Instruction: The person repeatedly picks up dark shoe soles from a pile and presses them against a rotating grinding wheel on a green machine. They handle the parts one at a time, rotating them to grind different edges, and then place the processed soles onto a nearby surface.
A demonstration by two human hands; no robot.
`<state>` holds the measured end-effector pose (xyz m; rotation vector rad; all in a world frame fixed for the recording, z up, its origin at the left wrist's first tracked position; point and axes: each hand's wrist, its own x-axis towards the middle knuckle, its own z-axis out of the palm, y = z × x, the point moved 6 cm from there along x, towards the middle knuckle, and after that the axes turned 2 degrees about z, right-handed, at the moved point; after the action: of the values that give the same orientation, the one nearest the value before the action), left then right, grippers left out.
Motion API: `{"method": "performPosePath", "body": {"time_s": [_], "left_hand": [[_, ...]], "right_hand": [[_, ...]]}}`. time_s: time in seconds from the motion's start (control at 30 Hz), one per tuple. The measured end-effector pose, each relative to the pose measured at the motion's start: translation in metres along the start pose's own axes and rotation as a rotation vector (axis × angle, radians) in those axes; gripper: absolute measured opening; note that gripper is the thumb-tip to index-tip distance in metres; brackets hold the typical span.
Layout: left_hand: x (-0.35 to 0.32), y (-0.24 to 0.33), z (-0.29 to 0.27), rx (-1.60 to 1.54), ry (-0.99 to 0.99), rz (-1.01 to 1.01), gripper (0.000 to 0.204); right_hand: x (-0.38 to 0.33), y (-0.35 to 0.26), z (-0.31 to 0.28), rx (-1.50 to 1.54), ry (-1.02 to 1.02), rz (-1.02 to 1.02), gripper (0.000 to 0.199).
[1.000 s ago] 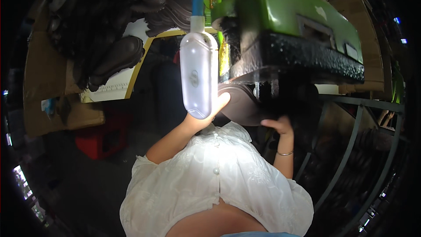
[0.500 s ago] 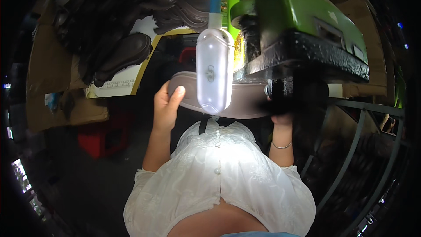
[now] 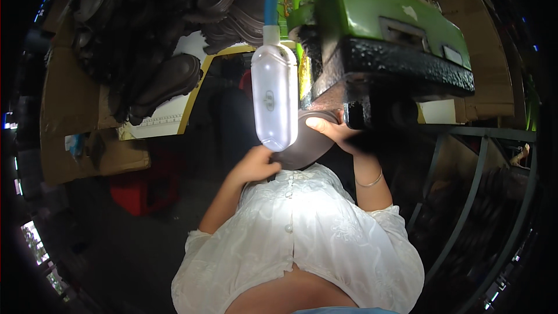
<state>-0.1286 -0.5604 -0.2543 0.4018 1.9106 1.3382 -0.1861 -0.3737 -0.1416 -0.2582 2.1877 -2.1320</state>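
I hold a dark shoe sole under the green machine. My right hand has fingers clamped on its top edge; my left hand grips its lower end.

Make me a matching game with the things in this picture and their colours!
Things:
1. machine
2. hanging lamp
3. stool
4. sole piece held by the left hand and the right hand

Colours:
a. red
b. dark grey-brown
c. green with a black base
d. white, on a blue cord

Pairs: 1-c, 2-d, 3-a, 4-b
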Motion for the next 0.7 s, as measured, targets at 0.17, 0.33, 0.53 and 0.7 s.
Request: {"method": "performPosePath", "body": {"time_s": [0.17, 0.33, 0.53, 0.7], "left_hand": [[0.029, 0.099, 0.005, -0.187, 0.292, 0.296, 0.028], [0.04, 0.15, -0.014, -0.264, 0.362, 0.416, 0.027], [0.025, 0.126, -0.011, -0.24, 0.361, 0.259, 0.037], [0.014, 0.098, -0.015, -0.324, 0.433, 0.294, 0.023]], "right_hand": [[0.008, -0.014, -0.006, -0.09, 0.045, -0.112, 0.03], [-0.026, 0.011, -0.02, 0.202, -0.045, 0.06, 0.056], [-0.113, 0.101, -0.036, 0.173, -0.318, 0.572, 0.046], [-0.11, 0.081, -0.107, 0.491, 0.123, 0.351, 0.035]]}}
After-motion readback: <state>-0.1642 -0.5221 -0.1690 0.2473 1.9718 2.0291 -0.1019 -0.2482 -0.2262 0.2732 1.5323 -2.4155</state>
